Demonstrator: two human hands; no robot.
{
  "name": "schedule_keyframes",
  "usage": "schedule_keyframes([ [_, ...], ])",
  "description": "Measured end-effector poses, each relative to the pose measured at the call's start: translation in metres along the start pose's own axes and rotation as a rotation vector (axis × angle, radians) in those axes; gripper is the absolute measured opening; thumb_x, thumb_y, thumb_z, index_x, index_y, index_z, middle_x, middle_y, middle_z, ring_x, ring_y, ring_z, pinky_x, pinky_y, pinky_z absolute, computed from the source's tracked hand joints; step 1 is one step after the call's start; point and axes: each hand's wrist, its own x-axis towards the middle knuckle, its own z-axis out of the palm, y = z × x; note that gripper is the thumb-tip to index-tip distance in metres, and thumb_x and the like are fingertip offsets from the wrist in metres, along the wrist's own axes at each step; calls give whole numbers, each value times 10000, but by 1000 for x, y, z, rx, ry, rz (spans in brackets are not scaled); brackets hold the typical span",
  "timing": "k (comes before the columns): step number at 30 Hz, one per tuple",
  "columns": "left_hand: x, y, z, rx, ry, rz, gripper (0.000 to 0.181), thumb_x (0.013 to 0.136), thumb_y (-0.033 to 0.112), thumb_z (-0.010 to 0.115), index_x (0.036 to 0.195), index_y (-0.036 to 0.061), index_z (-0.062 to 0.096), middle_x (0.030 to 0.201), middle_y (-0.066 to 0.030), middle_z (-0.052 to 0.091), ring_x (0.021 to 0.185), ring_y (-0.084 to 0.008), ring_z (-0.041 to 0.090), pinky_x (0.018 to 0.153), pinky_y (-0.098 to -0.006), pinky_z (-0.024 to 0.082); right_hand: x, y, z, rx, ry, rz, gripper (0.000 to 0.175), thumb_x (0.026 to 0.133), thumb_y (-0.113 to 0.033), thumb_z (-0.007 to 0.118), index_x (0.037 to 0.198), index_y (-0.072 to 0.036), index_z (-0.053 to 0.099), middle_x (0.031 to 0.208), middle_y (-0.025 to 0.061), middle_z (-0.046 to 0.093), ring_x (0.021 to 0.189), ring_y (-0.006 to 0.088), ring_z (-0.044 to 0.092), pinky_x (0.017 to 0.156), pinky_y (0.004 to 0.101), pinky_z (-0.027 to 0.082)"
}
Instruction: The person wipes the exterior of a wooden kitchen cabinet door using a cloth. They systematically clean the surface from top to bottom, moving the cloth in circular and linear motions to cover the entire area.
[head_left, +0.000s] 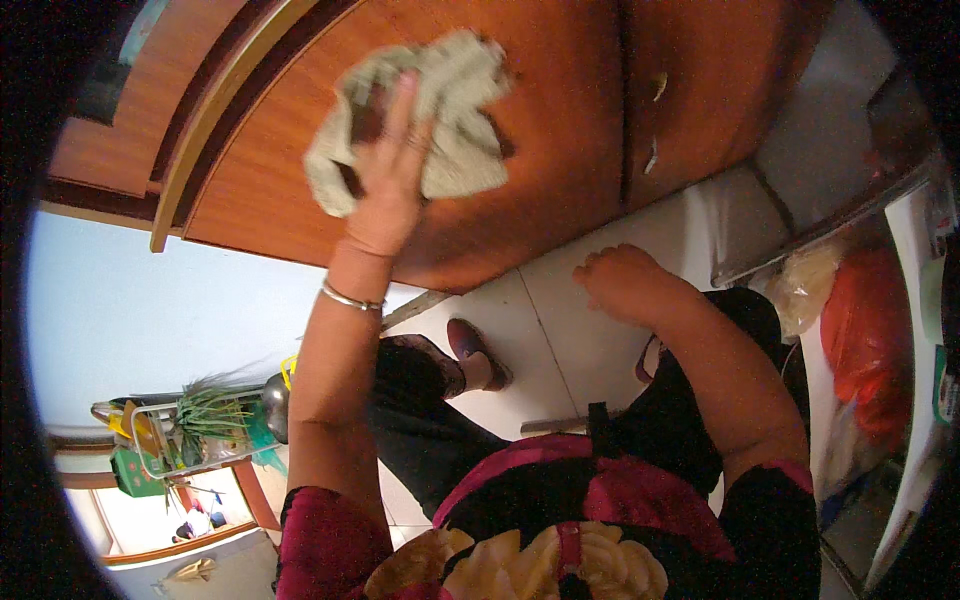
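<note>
My left hand (394, 176) presses a pale, crumpled cloth (461, 127) flat against the reddish-brown wooden door of a cabinet (562, 90). Its fingers point up across the cloth, and both look blurred. A silver bangle (349, 300) circles the left wrist. My right hand (622, 285) hovers apart from the cabinet, over the tiled floor near my knee. Its fingers are curled in, with nothing visible in them. To the right of a dark vertical gap, another cabinet panel carries two small metal handles (651, 156).
A pale wooden strip (225, 112) borders the door's upper left. At left, a rack (154, 450) holds green leafy vegetables (210, 416) beside a white wall (187, 300). Red plastic bags (866, 337) sit at right. My shoe (476, 349) rests on the floor tiles (547, 322).
</note>
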Motion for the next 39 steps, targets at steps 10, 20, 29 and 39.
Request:
schedule_keyframes([
  [10,-159,85,143,-346,-12,-114,425,748,161,595,1112,-35,493,1156,-236,469,908,-394,521,693,-453,454,-8,-19,-3,-70,11,-130,186,727,-143,586,889,-50,581,903,126,602,887,275,589,756,391,466],
  [20,-223,133,199,-496,-496,-187,403,755,154,581,1111,-8,486,1156,-220,487,898,-374,548,679,-469,443,-4,-20,-3,-29,-9,-111,179,730,-125,546,885,-47,586,904,124,600,894,267,586,789,381,451],
  [29,-125,77,110,45,8,37,390,826,231,545,1172,53,518,1162,-212,484,946,-366,519,760,-482,433,2,-14,-2,-15,-78,-61,242,743,-195,606,933,-46,585,943,151,607,908,293,593,790,401,457],
  [39,28,-8,-29,7,84,-77,401,815,54,483,1210,101,535,1408,-73,366,1271,-322,352,1046,-475,237,-8,-3,-1,-42,-15,-15,285,740,-223,653,947,-39,587,951,155,608,902,309,594,767,416,472],
])
